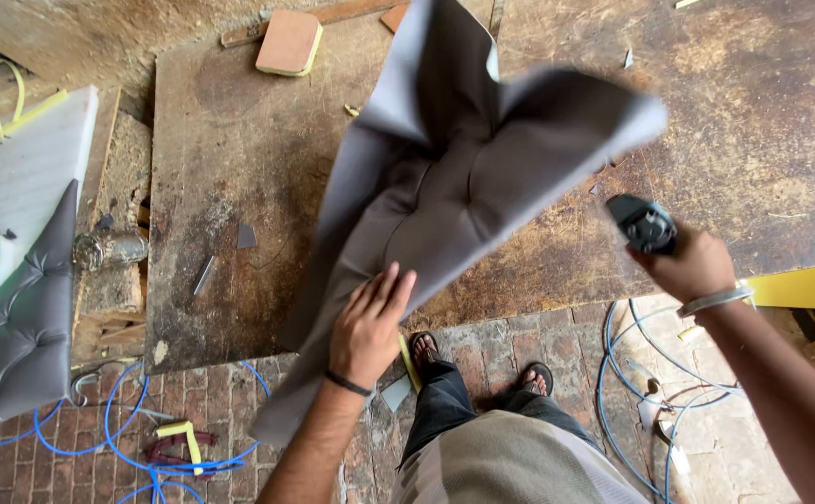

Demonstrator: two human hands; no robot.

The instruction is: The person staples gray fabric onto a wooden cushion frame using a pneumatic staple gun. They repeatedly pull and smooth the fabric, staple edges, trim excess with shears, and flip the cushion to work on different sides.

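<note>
Nearest us, our left hand (367,327) lies flat, fingers pressed together and stretched forward, on the lower part of the grey upholstered panel (445,196). The panel hangs over the near edge of the workbench (230,168) and stands lifted above its middle, its far corners blurred. We judge it best to keep that palm pressing firmly here, so the padded fabric stays taut while the rest is turned.

To the right, just past the near edge of the bench, our right hand (692,266) is closed around the dark pneumatic tool (643,224), held well apart from the panel. We would keep its nose pointed away from the left hand until the fabric settles, and mind the blue air hose (612,373) looping on the brick floor by our sandalled feet (426,347).

Off the left edge of the bench, a second tufted grey cushion (20,317) leans beside a white board (29,159). Farther off, near the far edge, a small foam-backed block (289,42) lies clear of the panel; we would leave it there so that nothing catches under the fabric.
</note>
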